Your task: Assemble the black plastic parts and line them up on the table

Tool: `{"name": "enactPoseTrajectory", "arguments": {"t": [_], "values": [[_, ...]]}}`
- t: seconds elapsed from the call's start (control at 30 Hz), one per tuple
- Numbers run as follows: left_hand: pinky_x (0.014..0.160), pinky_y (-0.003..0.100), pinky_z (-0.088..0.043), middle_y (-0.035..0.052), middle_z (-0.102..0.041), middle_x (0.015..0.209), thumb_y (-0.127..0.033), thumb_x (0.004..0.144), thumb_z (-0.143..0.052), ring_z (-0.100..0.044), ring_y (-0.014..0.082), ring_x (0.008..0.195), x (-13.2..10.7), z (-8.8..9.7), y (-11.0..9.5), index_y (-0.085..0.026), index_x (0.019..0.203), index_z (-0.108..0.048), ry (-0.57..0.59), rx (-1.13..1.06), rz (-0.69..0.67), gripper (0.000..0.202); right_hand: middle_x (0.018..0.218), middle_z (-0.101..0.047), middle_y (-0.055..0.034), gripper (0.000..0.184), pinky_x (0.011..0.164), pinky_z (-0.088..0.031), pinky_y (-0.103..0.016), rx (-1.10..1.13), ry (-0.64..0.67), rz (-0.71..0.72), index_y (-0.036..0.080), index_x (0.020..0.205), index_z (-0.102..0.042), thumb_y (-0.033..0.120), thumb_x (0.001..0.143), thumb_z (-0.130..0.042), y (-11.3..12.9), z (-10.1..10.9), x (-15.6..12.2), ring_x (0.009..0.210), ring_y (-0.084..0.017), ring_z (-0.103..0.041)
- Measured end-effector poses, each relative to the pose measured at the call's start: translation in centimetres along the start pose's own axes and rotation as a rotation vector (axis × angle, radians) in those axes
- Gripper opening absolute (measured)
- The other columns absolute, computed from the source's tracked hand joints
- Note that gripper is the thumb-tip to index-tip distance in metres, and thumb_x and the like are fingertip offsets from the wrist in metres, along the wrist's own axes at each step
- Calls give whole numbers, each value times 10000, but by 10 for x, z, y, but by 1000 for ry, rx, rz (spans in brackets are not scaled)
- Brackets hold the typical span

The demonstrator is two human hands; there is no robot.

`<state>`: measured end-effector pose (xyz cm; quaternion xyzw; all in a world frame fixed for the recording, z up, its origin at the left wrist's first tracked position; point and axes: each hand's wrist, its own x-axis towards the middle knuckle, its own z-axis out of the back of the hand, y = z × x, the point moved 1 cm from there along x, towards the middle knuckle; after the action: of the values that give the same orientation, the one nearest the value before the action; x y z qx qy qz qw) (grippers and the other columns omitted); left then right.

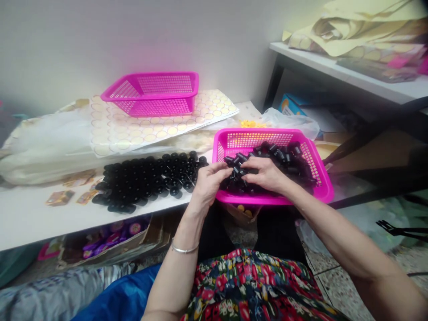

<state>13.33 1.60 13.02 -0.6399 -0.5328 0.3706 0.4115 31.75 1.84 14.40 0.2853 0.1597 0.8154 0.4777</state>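
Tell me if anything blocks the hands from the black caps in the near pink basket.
Nothing visible does. The left hand and right hand already rest among the black caps inside the near pink basket, whose top is open.

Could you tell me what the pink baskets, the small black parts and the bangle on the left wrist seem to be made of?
The near pink basket and the far pink basket look like moulded plastic: even bright colour, regular lattice walls. The small black parts look like glossy plastic, judging by their soft highlights, though rubber is possible. The bangle looks like polished silver-coloured metal: thin with a bright glint.
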Motion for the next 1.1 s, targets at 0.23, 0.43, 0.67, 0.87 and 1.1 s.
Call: {"name": "enactPoseTrajectory", "arguments": {"t": [0.23,0.43,0.67,0.87,1.1], "values": [[439,173,-402,52,-611,678,-255,573,-814,-545,96,509,-7,-23,-4,-51,885,-654,222,-272,242,406,841,-566,-5,290,665,-430,-153,478,-213,87,143,983,-667,212,707,-723,18,9,-12,742,-49,-535],[462,176,-418,64,-626,689,-205,555,-819,-557,97,511,-4,-19,2,-49,809,-661,149,-310,192,337,920,-594,-18,293,787,-445,-177,443,-294,91,140,967,-629,244,713,-730,24,14,-14,852,-71,-559],[562,175,-443,70,-640,709,-215,578,-814,-566,78,570,-5,-16,2,-57,793,-688,112,-251,106,295,905,-574,-15,245,749,-434,-183,372,-270,131,141,922,-602,262,739,-711,21,10,-13,840,-76,-547],[569,169,-435,50,-640,682,-217,559,-821,-561,72,571,-2,-14,5,-93,750,-708,118,-237,74,254,886,-558,-23,264,758,-434,-200,301,-229,248,134,910,-577,248,722,-724,24,13,-11,826,-83,-534],[560,172,-426,47,-634,676,-235,587,-808,-550,69,555,0,-7,2,-87,744,-700,117,-211,46,242,893,-554,-40,251,762,-437,-228,190,-162,239,137,923,-568,285,762,-690,33,16,-5,825,-104,-536]]}}
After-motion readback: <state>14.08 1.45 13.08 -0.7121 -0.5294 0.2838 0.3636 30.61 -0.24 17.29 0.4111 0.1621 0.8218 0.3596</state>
